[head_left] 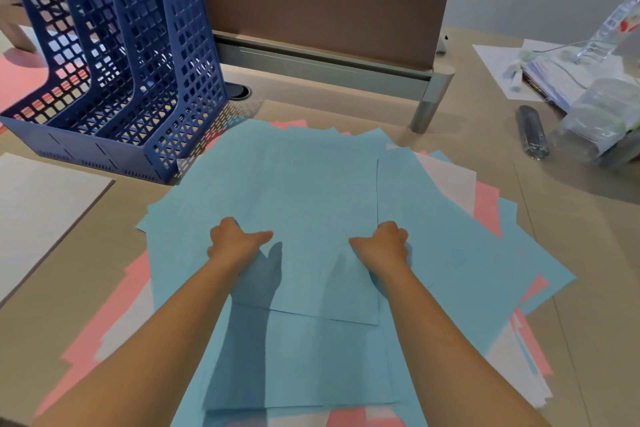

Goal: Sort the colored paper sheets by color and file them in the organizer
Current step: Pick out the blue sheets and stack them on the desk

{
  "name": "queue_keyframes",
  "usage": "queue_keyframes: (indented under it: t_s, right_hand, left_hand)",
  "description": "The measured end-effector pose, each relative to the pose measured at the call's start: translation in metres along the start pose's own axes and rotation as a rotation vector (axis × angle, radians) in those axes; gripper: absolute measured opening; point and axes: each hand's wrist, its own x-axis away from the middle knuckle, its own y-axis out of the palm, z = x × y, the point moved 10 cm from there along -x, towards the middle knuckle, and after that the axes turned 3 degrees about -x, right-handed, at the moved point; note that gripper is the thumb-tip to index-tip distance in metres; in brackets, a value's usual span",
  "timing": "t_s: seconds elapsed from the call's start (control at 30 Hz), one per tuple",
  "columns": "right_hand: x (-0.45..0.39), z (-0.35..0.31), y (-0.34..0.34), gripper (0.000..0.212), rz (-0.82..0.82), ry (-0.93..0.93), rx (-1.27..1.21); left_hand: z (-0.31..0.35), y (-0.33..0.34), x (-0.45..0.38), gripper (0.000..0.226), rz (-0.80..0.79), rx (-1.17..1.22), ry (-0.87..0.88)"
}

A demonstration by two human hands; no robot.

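Observation:
A loose spread of blue paper sheets (311,184) covers the desk in front of me, with pink sheets (104,315) and white sheets (450,180) showing underneath at the edges. My left hand (235,242) grips the left edge of the top blue sheet, thumb lying on top and pointing inward. My right hand (382,243) grips its right edge the same way, fingers curled. The blue mesh organizer (138,87) with three upright slots stands at the back left, apart from both hands. Its slots look empty.
A white sheet stack (41,204) lies at the left edge. A brown desk divider (322,0) runs across the back. At the right lie a dark stapler (531,132), plastic bags (602,118) and papers (512,66). More pink paper (20,76) lies behind the organizer.

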Motion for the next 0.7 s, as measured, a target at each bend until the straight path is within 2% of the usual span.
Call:
queue_keyframes:
  t_s: [0.07,0.13,0.2,0.3,0.4,0.43,0.53,0.6,0.7]
  right_hand:
    - [0.0,0.002,0.007,0.051,-0.028,0.028,-0.091]
    - [-0.005,0.002,0.007,0.04,-0.037,-0.014,-0.14]
    - [-0.01,0.001,-0.002,0.038,-0.032,-0.076,-0.153]
    - [-0.023,0.004,-0.029,0.043,0.064,-0.099,0.085]
    - [-0.037,0.011,-0.052,0.045,0.161,-0.087,0.294]
    - [-0.04,0.014,-0.055,0.049,0.166,-0.083,0.331]
    - [-0.049,0.019,-0.061,0.057,0.174,-0.086,0.419]
    - [-0.052,0.02,-0.063,0.054,0.173,-0.083,0.416]
    - [-0.051,0.02,-0.06,0.04,0.159,-0.076,0.271]
  left_hand:
    - [-0.008,0.002,-0.004,0.071,-0.038,0.188,-0.086]
    - [-0.017,0.002,-0.011,0.061,-0.08,0.268,-0.141]
    - [-0.022,-0.005,-0.018,0.036,-0.079,0.177,-0.121]
    - [-0.02,-0.015,-0.025,0.007,0.015,0.083,-0.038]
    - [-0.013,-0.019,-0.023,0.018,0.118,-0.028,0.005]
    - [-0.012,-0.019,-0.022,0.015,0.149,-0.104,0.003]
    - [-0.006,-0.021,-0.017,0.027,0.225,-0.264,-0.04]
    - [-0.004,-0.018,-0.017,0.029,0.225,-0.278,-0.043]
    - [-0.003,-0.012,-0.019,0.027,0.187,-0.217,-0.013]
